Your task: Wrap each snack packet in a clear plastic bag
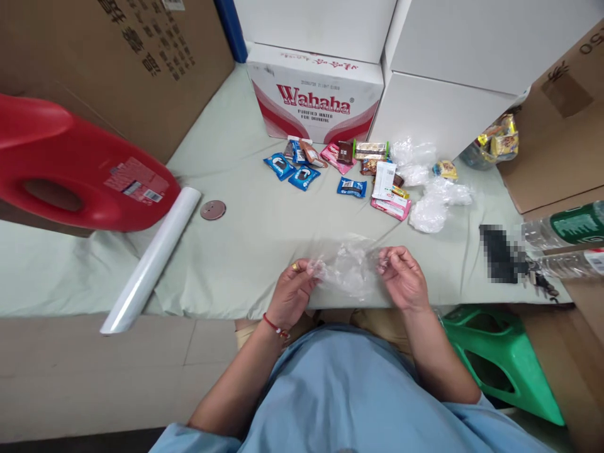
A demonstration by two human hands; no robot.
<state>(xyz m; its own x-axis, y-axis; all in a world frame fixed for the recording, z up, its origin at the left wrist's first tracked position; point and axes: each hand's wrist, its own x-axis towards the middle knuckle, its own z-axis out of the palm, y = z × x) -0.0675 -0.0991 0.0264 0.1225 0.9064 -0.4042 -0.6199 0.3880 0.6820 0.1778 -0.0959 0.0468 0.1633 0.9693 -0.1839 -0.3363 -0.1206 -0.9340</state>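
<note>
A clear plastic bag (349, 267) is stretched between my two hands just above the table's front edge. My left hand (295, 289) pinches its left side, and my right hand (403, 277) pinches its right side. The bag looks thin and crumpled, and no content shows in it. Beyond it on the table lie several wrapped snacks, among them a blue packet (352, 187), a white packet (384, 180) and a pink packet (391, 206). Several knotted clear bags (428, 212) are bunched to the right of these packets.
A white plastic roll (153, 258) overhangs the front edge at left, beside a red jug (85, 170) and a round disc (213, 209). A Wahaha box (321, 94) stands behind. Keys (538, 277) and plastic bottles (561, 229) lie at right, above a green stool (504, 358).
</note>
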